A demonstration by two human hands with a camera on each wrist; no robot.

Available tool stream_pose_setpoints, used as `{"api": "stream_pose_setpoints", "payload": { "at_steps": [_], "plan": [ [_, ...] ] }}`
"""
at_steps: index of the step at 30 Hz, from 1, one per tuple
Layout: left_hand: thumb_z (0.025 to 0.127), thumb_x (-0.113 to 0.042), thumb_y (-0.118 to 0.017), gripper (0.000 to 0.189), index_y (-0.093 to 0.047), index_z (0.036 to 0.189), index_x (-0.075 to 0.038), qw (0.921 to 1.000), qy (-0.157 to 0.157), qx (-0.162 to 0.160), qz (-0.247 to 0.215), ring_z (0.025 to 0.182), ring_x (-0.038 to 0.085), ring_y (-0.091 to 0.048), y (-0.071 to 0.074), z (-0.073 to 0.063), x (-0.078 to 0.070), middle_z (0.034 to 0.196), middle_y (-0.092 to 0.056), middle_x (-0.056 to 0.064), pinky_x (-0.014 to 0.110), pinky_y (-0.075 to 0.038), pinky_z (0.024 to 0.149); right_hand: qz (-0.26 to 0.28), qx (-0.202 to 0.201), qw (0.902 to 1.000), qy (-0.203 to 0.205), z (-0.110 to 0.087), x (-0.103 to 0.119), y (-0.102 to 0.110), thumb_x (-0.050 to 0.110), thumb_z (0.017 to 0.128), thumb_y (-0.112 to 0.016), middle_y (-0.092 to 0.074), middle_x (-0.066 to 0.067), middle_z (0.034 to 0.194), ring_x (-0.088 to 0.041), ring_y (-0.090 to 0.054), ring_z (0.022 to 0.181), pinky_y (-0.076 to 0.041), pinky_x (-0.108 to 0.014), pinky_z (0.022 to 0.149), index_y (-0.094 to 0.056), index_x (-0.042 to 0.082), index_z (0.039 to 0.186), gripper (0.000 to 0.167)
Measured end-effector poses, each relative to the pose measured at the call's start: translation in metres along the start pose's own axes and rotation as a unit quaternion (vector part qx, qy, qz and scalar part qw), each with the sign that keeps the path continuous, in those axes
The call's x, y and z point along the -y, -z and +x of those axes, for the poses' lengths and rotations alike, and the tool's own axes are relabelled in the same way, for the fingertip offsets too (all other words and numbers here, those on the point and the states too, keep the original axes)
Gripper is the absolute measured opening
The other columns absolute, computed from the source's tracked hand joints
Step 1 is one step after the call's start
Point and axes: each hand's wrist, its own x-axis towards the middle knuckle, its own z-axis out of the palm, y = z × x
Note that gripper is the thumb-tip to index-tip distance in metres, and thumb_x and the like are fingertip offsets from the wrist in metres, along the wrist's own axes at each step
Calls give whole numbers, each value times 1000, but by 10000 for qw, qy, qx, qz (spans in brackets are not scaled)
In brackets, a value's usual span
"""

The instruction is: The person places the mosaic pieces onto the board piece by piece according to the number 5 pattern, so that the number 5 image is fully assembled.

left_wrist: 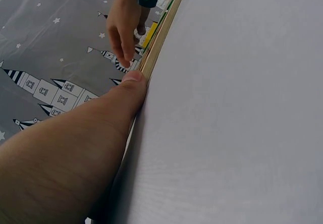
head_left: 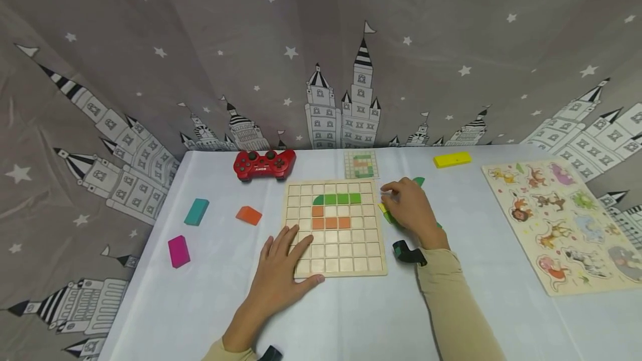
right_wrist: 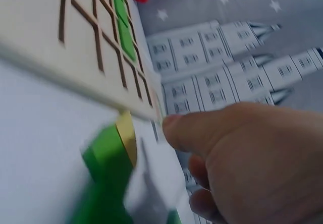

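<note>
A wooden grid board (head_left: 346,250) lies on the table with a row of green squares (head_left: 342,199), a rounded dark green piece (head_left: 318,200) and several orange squares (head_left: 331,223) in its cells. My left hand (head_left: 278,266) rests on the board's near left corner, fingers spread. Just off the board's right side, my right hand (head_left: 413,210) hovers with bent fingers over loose green pieces (head_left: 418,181) and a yellow-and-green piece (head_left: 385,211). Beside the right fingers, the right wrist view shows a blurred green piece (right_wrist: 108,151) with a yellow part. I see nothing held there.
Behind the board are a pattern card (head_left: 371,155) and a red game controller (head_left: 264,165). Teal (head_left: 197,212), magenta (head_left: 179,252) and orange (head_left: 248,215) blocks lie left. Right are a yellow block (head_left: 452,160) and an animal puzzle (head_left: 546,227). A patterned curtain (head_left: 241,43) hangs behind.
</note>
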Motion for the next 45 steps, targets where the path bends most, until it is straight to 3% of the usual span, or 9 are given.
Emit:
{"api": "stream_pose_setpoints", "payload": {
  "at_steps": [6,11,16,21,25,32,40,45],
  "plan": [
    [81,-72,-68,86,-48,152,-28,9996,164,223,5,157,31,-22,0,-1,0,166,-32,9,60,-14,126,22,205,9998,6,-7,-14,4,24,98,-66,-63,-12,106,-27,-53,98,-47,-44,87,-73,11,121,27],
    [81,-71,-69,85,-49,151,-27,9998,152,154,1,156,33,-23,1,-3,0,165,-33,10,61,-15,125,3,229,9997,87,-10,-17,-1,23,96,-69,-63,-10,102,-26,-53,95,-45,-41,85,-76,12,114,22],
    [81,-69,-70,85,-49,151,-27,9998,145,142,1,156,32,-23,1,-3,1,165,-33,10,60,-15,125,-107,46,9999,93,-9,-17,-8,22,96,-71,-66,-10,102,-27,-57,96,-48,-45,89,-78,11,107,18],
    [81,-69,-70,85,-49,151,-27,9998,144,131,14,156,32,-22,0,-3,1,165,-33,10,61,-15,125,-276,-461,9984,-153,-9,-19,-10,25,97,-70,-70,-13,103,-31,-60,98,-50,-48,89,-78,7,103,20],
    [81,-70,-70,85,-49,151,-27,9998,150,141,5,157,32,-22,0,-3,1,166,-32,9,61,-15,125,-223,-613,9973,-324,-8,-22,-8,27,98,-68,-68,-15,104,-33,-58,98,-48,-47,85,-76,6,106,25],
    [81,-70,-70,85,-48,152,-27,9998,134,151,-11,157,32,-22,1,-2,0,166,-32,10,60,-14,125,-40,-238,9997,-15,-7,-22,-5,24,95,-72,-66,-14,108,-32,-57,103,-47,-50,97,-74,7,119,30],
    [81,-70,-69,85,-47,152,-28,9998,114,168,-9,157,32,-21,1,-1,-1,166,-31,9,60,-13,126,-309,-338,9985,-315,-4,-23,-5,30,94,-74,-64,-12,105,-31,-55,101,-48,-47,93,-74,8,120,34],
    [81,-69,-70,85,-48,152,-27,9998,97,164,-11,156,32,-22,1,-1,-1,166,-32,10,60,-14,125,-295,-306,9987,-297,-4,-25,-6,29,94,-75,-64,-12,104,-30,-55,100,-48,-47,93,-74,6,118,33]
  ]
}}
